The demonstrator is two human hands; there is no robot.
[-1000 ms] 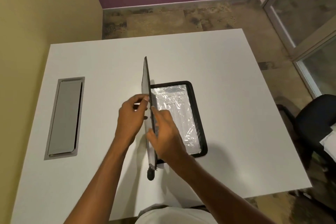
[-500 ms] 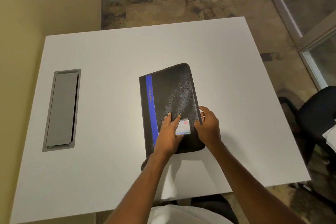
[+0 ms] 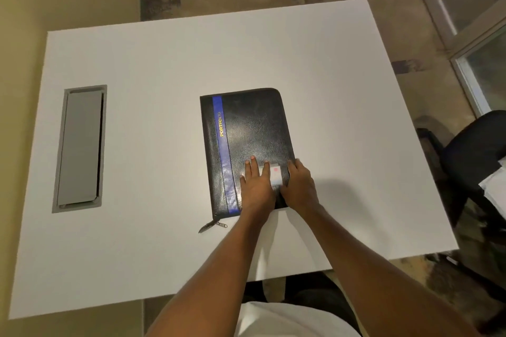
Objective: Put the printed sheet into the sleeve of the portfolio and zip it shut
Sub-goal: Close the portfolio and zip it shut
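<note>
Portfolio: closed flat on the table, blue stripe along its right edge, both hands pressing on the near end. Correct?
Not quite. In the head view the portfolio lies closed on the table, left hand and right hand on its near end, but the blue stripe runs along its left edge, by the spine.

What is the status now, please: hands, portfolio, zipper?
Left hand flat on closed portfolio; right hand at its right edge. Zipper pull at near-left corner, not yet drawn. Nothing in the way.
</note>
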